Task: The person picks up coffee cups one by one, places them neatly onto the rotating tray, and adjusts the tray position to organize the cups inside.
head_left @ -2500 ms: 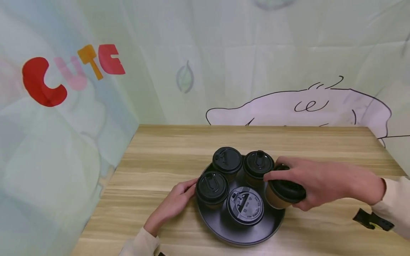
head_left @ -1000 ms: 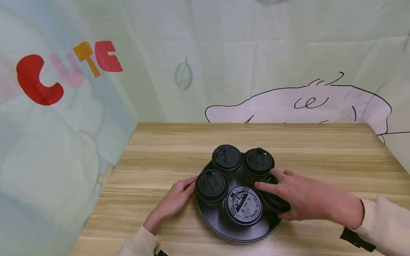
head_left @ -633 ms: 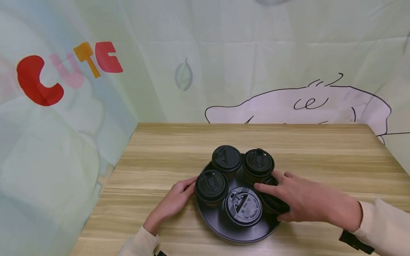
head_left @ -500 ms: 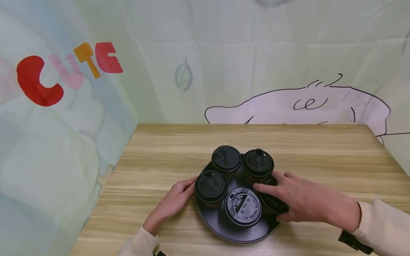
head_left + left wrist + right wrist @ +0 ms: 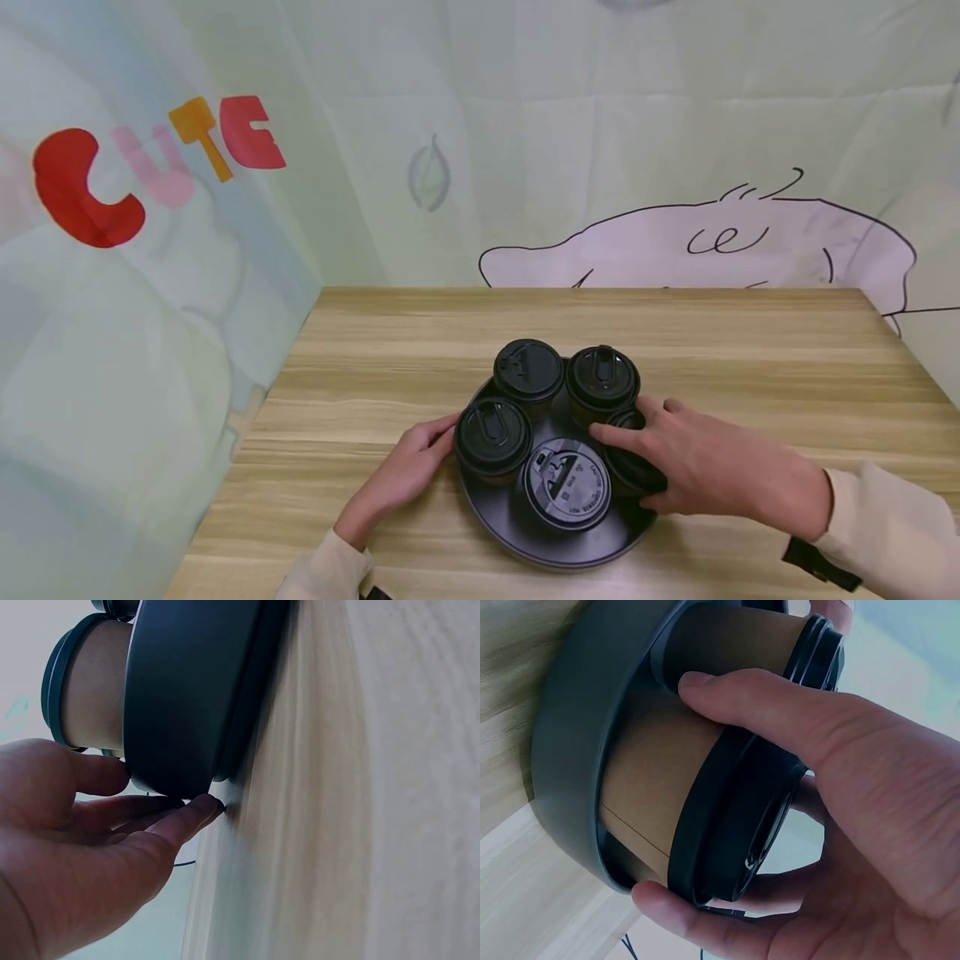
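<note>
My right hand (image 5: 712,467) grips a paper coffee cup (image 5: 656,765) by its upper part, thumb on one side and fingers on the other. This cup leans inside the right part of a round black tray (image 5: 555,557), its black lid partly hidden by my hand. My left hand (image 5: 408,467) holds the tray's left side; in the left wrist view the thumb meets the rim and the fingertips lie low on the outer wall. Other lidded cups stand in the tray: one at the left (image 5: 493,437), two at the back, and a grey-topped cup (image 5: 567,485) near the middle.
The tray sits on a wood-grain table (image 5: 375,358). Behind the table hangs a printed cloth (image 5: 525,150) with a cartoon drawing, and coloured letters mark the cloth at the left.
My right hand has brought its cup left and lower into the tray, up against its neighbours, then shifted slightly further left. My left hand stays at the tray's side.
</note>
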A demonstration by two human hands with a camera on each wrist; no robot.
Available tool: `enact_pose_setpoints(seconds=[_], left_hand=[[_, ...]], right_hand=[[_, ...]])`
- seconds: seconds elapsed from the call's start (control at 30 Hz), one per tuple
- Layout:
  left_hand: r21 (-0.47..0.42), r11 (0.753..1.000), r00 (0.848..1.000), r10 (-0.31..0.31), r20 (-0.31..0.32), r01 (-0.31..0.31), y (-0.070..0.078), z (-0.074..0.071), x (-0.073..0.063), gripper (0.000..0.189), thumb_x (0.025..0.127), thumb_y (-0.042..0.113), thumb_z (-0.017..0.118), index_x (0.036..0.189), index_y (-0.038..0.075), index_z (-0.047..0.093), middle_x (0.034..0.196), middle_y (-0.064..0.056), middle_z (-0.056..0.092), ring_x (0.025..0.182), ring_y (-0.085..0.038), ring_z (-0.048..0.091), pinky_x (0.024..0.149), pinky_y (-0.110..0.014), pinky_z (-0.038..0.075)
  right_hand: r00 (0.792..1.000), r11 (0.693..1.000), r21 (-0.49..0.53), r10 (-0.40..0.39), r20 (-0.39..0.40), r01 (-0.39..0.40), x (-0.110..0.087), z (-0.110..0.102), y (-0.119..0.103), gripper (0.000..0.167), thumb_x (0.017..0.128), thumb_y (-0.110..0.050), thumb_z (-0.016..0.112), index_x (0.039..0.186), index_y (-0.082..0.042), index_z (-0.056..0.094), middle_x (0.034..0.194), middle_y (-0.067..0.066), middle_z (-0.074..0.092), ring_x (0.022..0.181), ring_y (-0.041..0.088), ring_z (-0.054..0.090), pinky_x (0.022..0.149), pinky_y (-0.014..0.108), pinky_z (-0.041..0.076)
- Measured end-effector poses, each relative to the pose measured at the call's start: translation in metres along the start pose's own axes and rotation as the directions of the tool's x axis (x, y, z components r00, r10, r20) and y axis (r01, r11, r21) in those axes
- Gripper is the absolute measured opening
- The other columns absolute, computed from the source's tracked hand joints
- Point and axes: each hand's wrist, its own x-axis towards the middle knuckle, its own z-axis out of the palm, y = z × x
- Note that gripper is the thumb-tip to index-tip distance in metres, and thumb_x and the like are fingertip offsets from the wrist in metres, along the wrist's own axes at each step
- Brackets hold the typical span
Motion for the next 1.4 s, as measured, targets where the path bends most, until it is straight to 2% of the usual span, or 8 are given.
enact_pose_setpoints(seconds=[0.17,0.33,0.47,0.73,1.07,1.23,1.4], left_hand=[[0.008,1.000,1.000,0.004,0.002,-0.004,-0.001,0.001,0.000,0.044,0.112,0.019,0.046,0.150,-0.004,0.051,0.150,-0.017,0.054,0.144,-0.032,0.044,0.120,-0.052,0.032],[-0.009,1.000,1.000,0.004,0.016,-0.004,0.001,0.002,0.000,0.045,0.112,0.020,0.045,0.150,-0.004,0.050,0.150,-0.017,0.054,0.144,-0.031,0.044,0.120,-0.051,0.032],[-0.034,0.999,0.999,0.011,0.036,-0.010,0.002,0.001,0.000,0.045,0.113,0.021,0.045,0.151,-0.003,0.050,0.151,-0.016,0.054,0.145,-0.031,0.043,0.120,-0.051,0.032],[-0.011,1.000,0.999,0.001,0.035,-0.001,0.003,-0.002,0.001,0.045,0.113,0.023,0.046,0.151,-0.001,0.051,0.151,-0.015,0.054,0.144,-0.030,0.043,0.120,-0.051,0.032],[0.017,1.000,0.999,0.002,0.044,-0.003,0.005,-0.008,0.003,0.045,0.112,0.021,0.046,0.150,-0.001,0.052,0.150,-0.016,0.055,0.143,-0.031,0.045,0.118,-0.051,0.035],[0.028,0.999,0.998,0.012,0.068,-0.014,0.008,-0.015,0.005,0.046,0.113,0.020,0.043,0.154,-0.003,0.046,0.153,-0.019,0.050,0.138,-0.031,0.051,0.115,-0.050,0.040],[0.076,0.997,0.998,0.013,0.065,-0.018,0.012,-0.025,0.004,0.051,0.114,0.026,0.043,0.155,-0.003,0.043,0.155,-0.019,0.049,0.136,-0.031,0.054,0.114,-0.050,0.042]], right_hand=[[1.000,1.000,-0.016,0.013,-0.003,-0.013,0.001,0.002,-0.002,0.089,0.070,-0.038,0.097,0.148,-0.025,0.059,0.126,0.025,0.055,0.092,0.043,0.061,0.075,0.054,0.060],[1.000,1.000,-0.028,0.003,-0.020,-0.004,0.001,0.005,-0.003,0.087,0.070,-0.036,0.097,0.147,-0.024,0.058,0.129,0.027,0.053,0.091,0.043,0.062,0.071,0.054,0.061],[1.000,0.999,-0.038,0.001,-0.028,-0.002,0.002,0.007,-0.003,0.086,0.071,-0.036,0.096,0.147,-0.024,0.058,0.127,0.026,0.055,0.090,0.043,0.062,0.070,0.054,0.061],[0.997,0.999,-0.035,-0.016,-0.077,0.013,0.002,0.012,-0.003,0.086,0.072,-0.033,0.096,0.148,-0.024,0.056,0.122,0.026,0.055,0.089,0.042,0.061,0.066,0.051,0.060],[0.992,0.998,-0.066,-0.024,-0.122,0.016,-0.001,0.018,-0.004,0.099,0.070,-0.038,0.098,0.155,-0.029,0.049,0.119,0.024,0.053,0.092,0.039,0.058,0.064,0.045,0.060],[0.995,0.998,-0.060,0.000,-0.095,-0.006,-0.004,0.017,-0.003,0.109,0.068,-0.042,0.098,0.160,-0.035,0.040,0.117,0.021,0.052,0.092,0.036,0.056,0.060,0.038,0.058],[0.999,1.000,-0.019,0.018,-0.047,-0.019,-0.007,0.009,0.000,0.115,0.070,-0.042,0.097,0.163,-0.040,0.030,0.127,0.023,0.052,0.099,0.038,0.055,0.061,0.037,0.058]])
